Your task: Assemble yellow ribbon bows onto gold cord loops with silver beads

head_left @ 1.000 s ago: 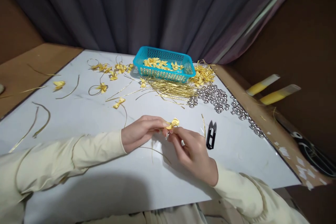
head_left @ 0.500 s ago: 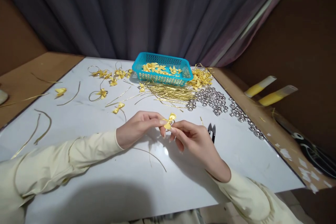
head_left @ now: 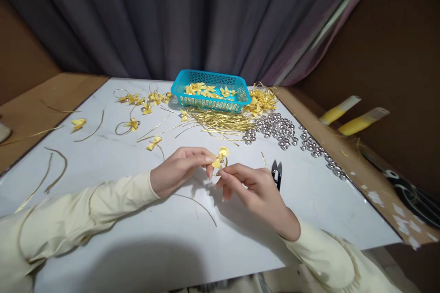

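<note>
A yellow ribbon bow (head_left: 222, 155) is pinched between the thumb and fingers of my left hand (head_left: 185, 167), above the middle of the table. My right hand (head_left: 256, 192) closes its thumb and forefinger on a thin gold cord (head_left: 226, 163) that curves from the bow. A small shiny ring seems to sit at the bow's middle, too small to make out well. Under my hands a loose cord (head_left: 202, 207) lies on the white tabletop. Black thread snips (head_left: 277, 175) rest just beyond my right hand.
A blue basket (head_left: 210, 104) of yellow bows stands at the back, a pile of gold cords (head_left: 223, 122) before it. Silver rings (head_left: 277, 129) spread to the right, beside heaped finished bows (head_left: 261, 101). More bows and cords lie left. Two yellow-filled tubes (head_left: 364, 121) lie on the right edge.
My right hand has moved slightly down and left from the bow, and the curved cord now shows between the bow and its fingertips. My left hand keeps hold of the bow.
</note>
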Available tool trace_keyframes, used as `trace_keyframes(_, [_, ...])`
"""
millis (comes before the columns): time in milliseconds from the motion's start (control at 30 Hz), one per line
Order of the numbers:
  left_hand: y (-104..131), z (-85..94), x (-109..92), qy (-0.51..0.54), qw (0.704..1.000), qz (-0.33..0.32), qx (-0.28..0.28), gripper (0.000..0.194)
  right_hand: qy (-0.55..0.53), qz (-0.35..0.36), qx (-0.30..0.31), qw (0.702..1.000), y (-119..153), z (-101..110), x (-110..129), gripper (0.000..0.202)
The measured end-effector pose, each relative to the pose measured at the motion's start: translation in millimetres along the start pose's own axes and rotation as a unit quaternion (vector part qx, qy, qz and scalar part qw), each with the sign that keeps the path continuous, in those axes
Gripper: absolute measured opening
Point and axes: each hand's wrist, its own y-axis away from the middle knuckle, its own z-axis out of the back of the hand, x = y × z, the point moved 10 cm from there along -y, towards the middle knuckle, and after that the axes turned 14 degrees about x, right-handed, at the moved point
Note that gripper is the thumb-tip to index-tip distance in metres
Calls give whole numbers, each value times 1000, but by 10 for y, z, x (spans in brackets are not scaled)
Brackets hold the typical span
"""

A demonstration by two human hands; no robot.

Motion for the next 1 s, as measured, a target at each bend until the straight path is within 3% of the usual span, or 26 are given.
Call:
trace_keyframes(367, [8,-17,-4,-7,1000,-7,-10,23,122,61,-41,990,62,-20,170,21])
trace_keyframes(700, [-4,-62,56,74,997,35,-6,15,284,208,-61,934,173,-88,399,15])
trace_keyframes(867, [-7,-58,80,65,996,56,6,14,293,213,-53,931,179,-109,404,14])
trace_keyframes(1000, [-15,-79,135,61,996,70,13,13,283,231,-80,928,211,-87,445,15])
